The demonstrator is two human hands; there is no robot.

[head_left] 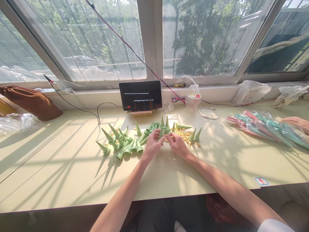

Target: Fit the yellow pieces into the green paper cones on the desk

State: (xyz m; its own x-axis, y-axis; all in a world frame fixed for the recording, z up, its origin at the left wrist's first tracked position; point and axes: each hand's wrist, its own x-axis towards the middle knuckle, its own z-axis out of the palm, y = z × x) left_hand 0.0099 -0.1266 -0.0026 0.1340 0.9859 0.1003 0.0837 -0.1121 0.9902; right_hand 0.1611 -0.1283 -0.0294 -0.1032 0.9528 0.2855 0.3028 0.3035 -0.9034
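My left hand (154, 143) is closed around a green plastic cone-shaped spike (161, 131), its tip pointing up. At the base of that spike, my right hand (178, 144) pinches with its fingertips; whatever is between them is too small to make out. Left of my hands, several more green spikes (127, 146) stand or lie in a loose group. Other spikes (167, 121) stand just behind my hands. Beside and beyond my right hand lies a spread of small yellow plastic pieces (187, 135), with two green spikes (195, 135) upright at its right edge.
A black tablet (140, 93) leans at the window sill. Behind the pieces are a bagged cup (193, 98) and a coiled cable (209, 113). Bagged pink and teal items (265, 125) lie at right, beside another person's hand (296, 122). A brown bag (36, 101) sits at left.
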